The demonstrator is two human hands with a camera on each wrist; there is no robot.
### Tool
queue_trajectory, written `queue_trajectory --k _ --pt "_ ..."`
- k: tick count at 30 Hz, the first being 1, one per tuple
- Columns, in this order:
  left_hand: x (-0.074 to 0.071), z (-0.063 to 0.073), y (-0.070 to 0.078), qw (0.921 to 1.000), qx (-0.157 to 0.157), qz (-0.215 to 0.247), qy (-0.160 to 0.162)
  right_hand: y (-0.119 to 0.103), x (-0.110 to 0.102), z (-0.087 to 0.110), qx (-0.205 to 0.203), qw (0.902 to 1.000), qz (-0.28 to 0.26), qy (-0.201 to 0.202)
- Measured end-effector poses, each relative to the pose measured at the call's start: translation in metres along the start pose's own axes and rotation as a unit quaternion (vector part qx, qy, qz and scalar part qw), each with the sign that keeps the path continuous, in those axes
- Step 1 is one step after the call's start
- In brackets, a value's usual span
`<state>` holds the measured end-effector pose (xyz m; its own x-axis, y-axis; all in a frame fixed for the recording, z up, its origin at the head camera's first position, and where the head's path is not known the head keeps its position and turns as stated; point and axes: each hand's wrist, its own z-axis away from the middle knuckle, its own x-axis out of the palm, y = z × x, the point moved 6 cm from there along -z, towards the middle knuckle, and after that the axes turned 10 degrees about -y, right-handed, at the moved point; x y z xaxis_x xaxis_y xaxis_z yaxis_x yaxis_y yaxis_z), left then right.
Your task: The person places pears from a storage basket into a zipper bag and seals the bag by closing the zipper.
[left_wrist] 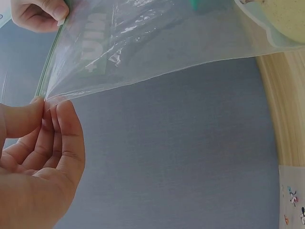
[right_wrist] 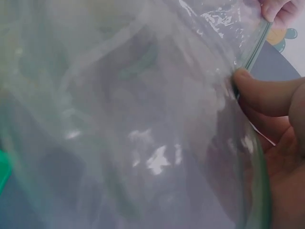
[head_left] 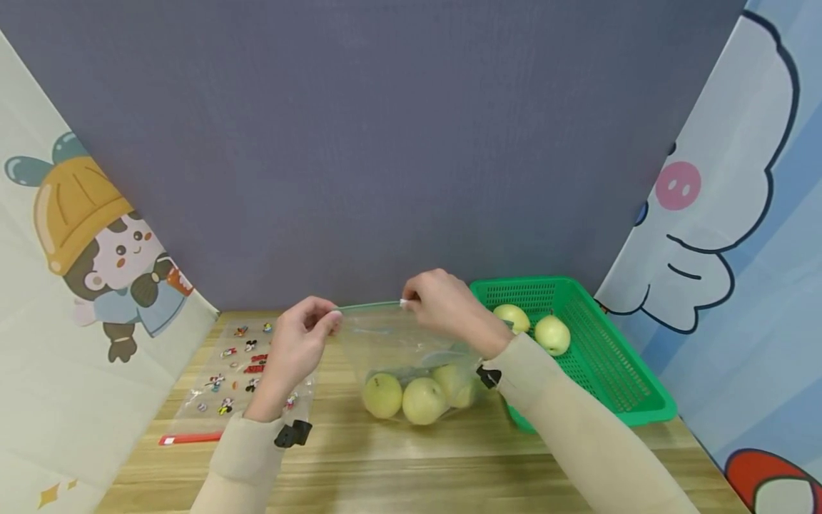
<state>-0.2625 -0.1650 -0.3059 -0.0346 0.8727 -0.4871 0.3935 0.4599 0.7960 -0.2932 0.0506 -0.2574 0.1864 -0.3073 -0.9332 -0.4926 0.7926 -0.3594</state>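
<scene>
A clear zip bag (head_left: 385,343) hangs with its green zip edge at the top. Several round yellow-green fruits (head_left: 424,401) sit at its bottom, low over the wooden table. My left hand (head_left: 297,346) pinches the bag's top left corner between thumb and fingers; the left wrist view shows this grip closely. Further along the same edge, my right hand (head_left: 449,308) pinches the zip at a small white slider (head_left: 403,303). Loose film bulges beneath the right hand and fills most of the right wrist view, where the thumb presses on the zip edge.
To the right stands a green plastic basket (head_left: 616,364) holding two more fruits (head_left: 552,335). At the left lies a flat clear bag (head_left: 218,378) with cartoon prints and a red slide edge (head_left: 189,438). A grey panel (head_left: 398,157) rises behind the wooden table (head_left: 385,471).
</scene>
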Motion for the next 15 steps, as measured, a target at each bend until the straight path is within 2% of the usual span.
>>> queue_trajectory --k 15 --pt "0.000 0.000 0.000 0.9999 0.008 -0.006 0.001 0.013 -0.003 0.009 0.007 1.0000 0.001 -0.003"
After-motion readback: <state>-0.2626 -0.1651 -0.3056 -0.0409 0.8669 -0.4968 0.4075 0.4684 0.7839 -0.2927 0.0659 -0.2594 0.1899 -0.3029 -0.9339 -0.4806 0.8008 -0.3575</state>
